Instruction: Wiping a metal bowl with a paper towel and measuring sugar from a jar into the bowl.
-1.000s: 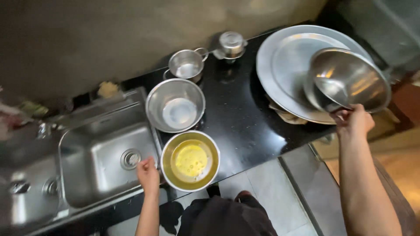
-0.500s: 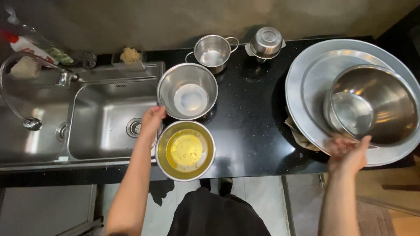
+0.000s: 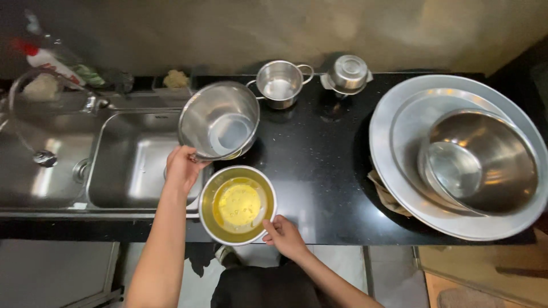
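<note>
An empty steel bowl (image 3: 220,121) is gripped at its 7 o'clock rim by the left hand (image 3: 184,167), fingers curled, and held tilted above the sink (image 3: 131,171) edge. The yellow-filled bowl (image 3: 238,205) on the counter (image 3: 319,171) is touched at 4 o'clock by the right hand (image 3: 285,236), fingers loosely bent.
</note>
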